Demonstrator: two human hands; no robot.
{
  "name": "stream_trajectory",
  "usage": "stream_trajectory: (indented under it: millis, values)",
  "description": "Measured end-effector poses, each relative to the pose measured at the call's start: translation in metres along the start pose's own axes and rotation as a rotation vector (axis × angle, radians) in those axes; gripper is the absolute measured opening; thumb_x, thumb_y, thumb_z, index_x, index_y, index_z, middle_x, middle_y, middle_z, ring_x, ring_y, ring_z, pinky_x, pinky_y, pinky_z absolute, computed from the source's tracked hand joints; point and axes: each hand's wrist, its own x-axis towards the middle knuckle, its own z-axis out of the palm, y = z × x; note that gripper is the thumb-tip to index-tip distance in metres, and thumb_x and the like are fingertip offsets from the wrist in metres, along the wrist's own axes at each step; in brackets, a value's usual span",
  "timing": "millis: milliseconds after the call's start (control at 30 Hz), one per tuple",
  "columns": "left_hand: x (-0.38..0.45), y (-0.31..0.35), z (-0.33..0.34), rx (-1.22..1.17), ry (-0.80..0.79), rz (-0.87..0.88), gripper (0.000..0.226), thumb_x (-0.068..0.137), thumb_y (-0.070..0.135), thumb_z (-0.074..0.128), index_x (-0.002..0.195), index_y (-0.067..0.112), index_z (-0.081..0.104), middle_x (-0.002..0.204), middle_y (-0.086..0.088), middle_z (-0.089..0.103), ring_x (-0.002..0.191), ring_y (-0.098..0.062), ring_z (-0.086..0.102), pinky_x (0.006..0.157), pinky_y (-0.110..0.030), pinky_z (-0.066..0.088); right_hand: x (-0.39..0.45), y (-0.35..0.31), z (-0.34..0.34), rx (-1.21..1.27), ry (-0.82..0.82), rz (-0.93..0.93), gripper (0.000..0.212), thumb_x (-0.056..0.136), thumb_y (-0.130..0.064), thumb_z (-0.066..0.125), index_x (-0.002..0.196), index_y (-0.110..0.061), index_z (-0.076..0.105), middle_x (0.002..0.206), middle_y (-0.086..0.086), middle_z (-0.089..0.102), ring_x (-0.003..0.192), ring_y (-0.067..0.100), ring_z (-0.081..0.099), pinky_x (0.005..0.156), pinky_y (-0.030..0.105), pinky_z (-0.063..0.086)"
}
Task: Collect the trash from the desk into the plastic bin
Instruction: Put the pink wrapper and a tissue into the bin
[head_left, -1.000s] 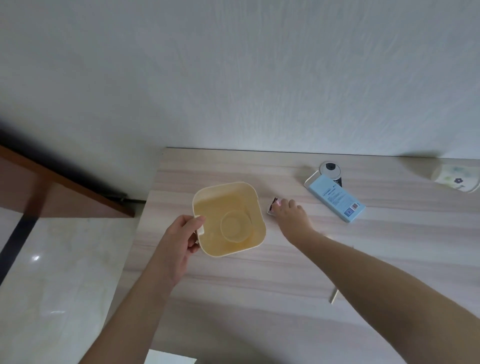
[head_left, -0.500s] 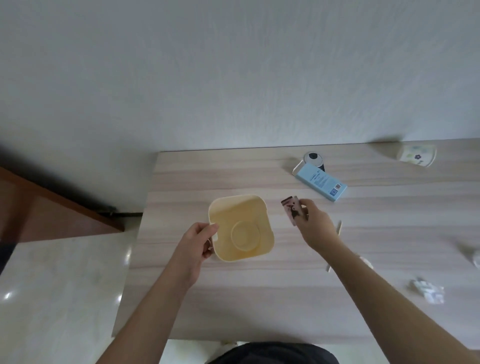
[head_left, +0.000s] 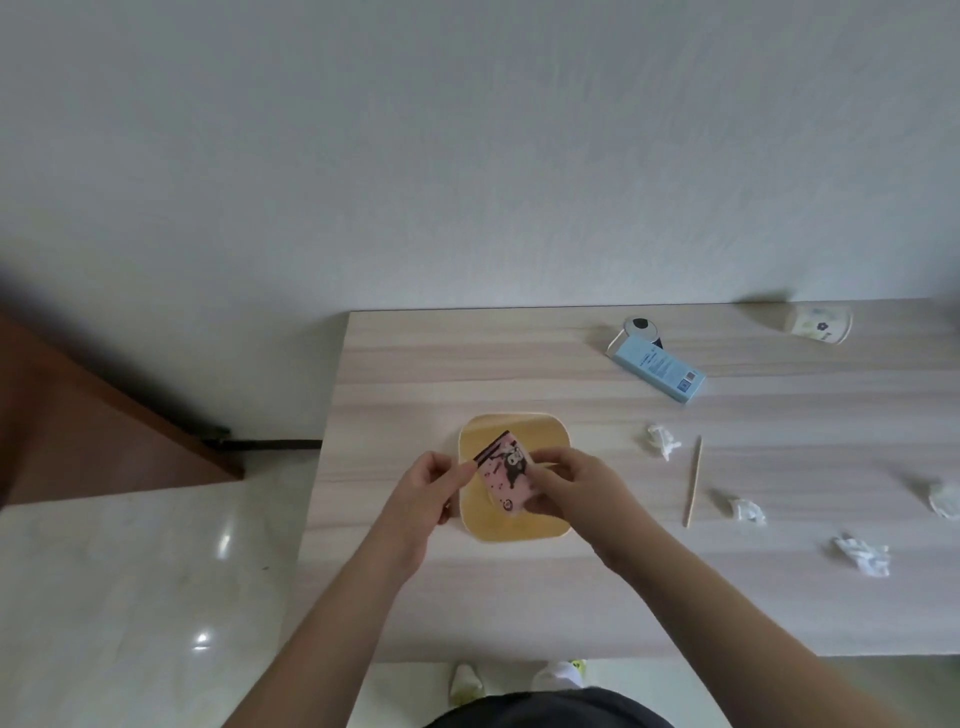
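A pale yellow plastic bin stands on the wooden desk near its left end. Over the bin's mouth my right hand pinches a pink wrapper printed with a black cartoon figure. My left hand grips the bin's left rim, its fingertips close to the wrapper's left edge. To the right lie a light blue carton, a tipped paper cup, a wooden stick and several crumpled white paper scraps.
A small round black-and-white object sits behind the blue carton. The wall rises directly behind the desk. Pale glossy floor and a brown wooden panel lie left of the desk. My shoes show below the desk's front edge.
My right hand lifted the pink wrapper off the desk and carried it left over the bin. My left hand stayed on the bin's rim. The view tilted down, showing more trash on the right.
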Motion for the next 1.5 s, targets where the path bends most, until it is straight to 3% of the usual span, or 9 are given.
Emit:
stream_trajectory:
  millis: [133,267,367,467,600,767,1100,1300,1500]
  values:
    - [-0.008,-0.005,-0.018,0.023,-0.043,0.063,0.023,0.086,0.020,0.072,0.090,0.006,0.055,0.065,0.001,0.057,0.049,-0.008,0.049,0.046,-0.018,0.039,0.006,0.005,0.020,-0.033,0.041,0.037,0.013,0.092,-0.027,0.062,0.102,-0.019,0.066,0.089,0.004,0.077,0.079,0.017,0.075,0.083,0.039,0.059]
    - [-0.012,-0.010,-0.026,0.027,-0.065,0.055,0.024,0.085,0.022,0.074,0.088,0.007,0.055,0.061,0.006,0.061,0.048,-0.006,0.053,0.046,-0.016,0.040,0.010,0.013,0.036,0.126,0.039,0.145,0.023,0.091,-0.014,0.060,0.114,-0.008,0.064,0.099,0.010,0.074,0.087,0.017,0.074,0.083,0.031,0.059]
    - [-0.016,-0.013,-0.029,0.035,-0.085,0.049,0.034,0.077,0.035,0.077,0.086,0.009,0.056,0.062,0.006,0.059,0.050,-0.007,0.052,0.047,-0.017,0.040,0.007,0.014,0.052,0.298,-0.019,0.175,0.015,0.080,-0.020,0.067,0.093,-0.016,0.074,0.095,0.004,0.076,0.091,0.010,0.072,0.092,0.029,0.053]
    - [-0.018,-0.017,-0.031,0.029,-0.098,0.040,0.033,0.077,0.036,0.078,0.085,0.011,0.058,0.066,0.004,0.060,0.050,-0.005,0.052,0.047,-0.016,0.039,0.005,0.013,0.065,0.313,-0.019,0.148,0.046,0.075,-0.026,0.068,0.120,-0.018,0.062,0.103,0.001,0.073,0.100,0.012,0.069,0.104,0.037,0.046]
    - [-0.019,-0.019,-0.033,0.028,-0.122,0.027,0.035,0.076,0.037,0.077,0.087,0.010,0.057,0.069,0.002,0.059,0.051,-0.005,0.051,0.048,-0.016,0.038,-0.003,0.011,0.068,0.171,0.032,0.107,0.049,0.087,-0.022,0.064,0.135,-0.018,0.052,0.114,-0.007,0.064,0.102,0.012,0.066,0.101,0.035,0.048]
    - [-0.011,-0.018,-0.031,-0.013,-0.146,0.001,0.041,0.070,0.040,0.079,0.087,0.010,0.056,0.061,0.006,0.058,0.047,-0.007,0.046,0.045,-0.018,0.037,-0.033,0.003,0.049,0.009,0.100,0.007,0.035,0.094,-0.028,0.057,0.129,-0.029,0.054,0.124,-0.007,0.060,0.101,0.013,0.065,0.098,0.040,0.051]
    - [0.013,-0.001,0.004,0.012,-0.196,-0.018,0.024,0.084,0.028,0.073,0.089,0.012,0.056,0.061,0.005,0.057,0.050,-0.010,0.045,0.054,-0.027,0.033,-0.045,-0.003,-0.033,-0.369,0.460,-0.162,0.025,0.095,-0.031,0.054,0.119,-0.031,0.059,0.114,-0.017,0.059,0.094,-0.009,0.056,0.073,0.014,0.040]
    - [0.024,0.006,0.034,0.048,-0.173,-0.033,0.024,0.085,0.027,0.072,0.080,0.015,0.052,0.052,0.010,0.048,0.045,-0.008,0.042,0.055,-0.028,0.033,-0.011,0.025,-0.091,-0.612,0.539,-0.181,0.023,0.093,-0.026,0.056,0.115,-0.026,0.063,0.114,0.001,0.055,0.097,0.015,0.058,0.083,0.026,0.041]
    - [0.032,0.004,0.073,0.066,-0.098,-0.059,0.020,0.088,0.023,0.068,0.087,0.010,0.054,0.057,0.003,0.048,0.052,-0.014,0.043,0.059,-0.032,0.035,0.035,0.066,-0.136,-0.905,0.392,-0.120,0.039,0.094,-0.029,0.052,0.133,-0.023,0.052,0.134,0.006,0.050,0.122,0.025,0.047,0.105,0.039,0.038]
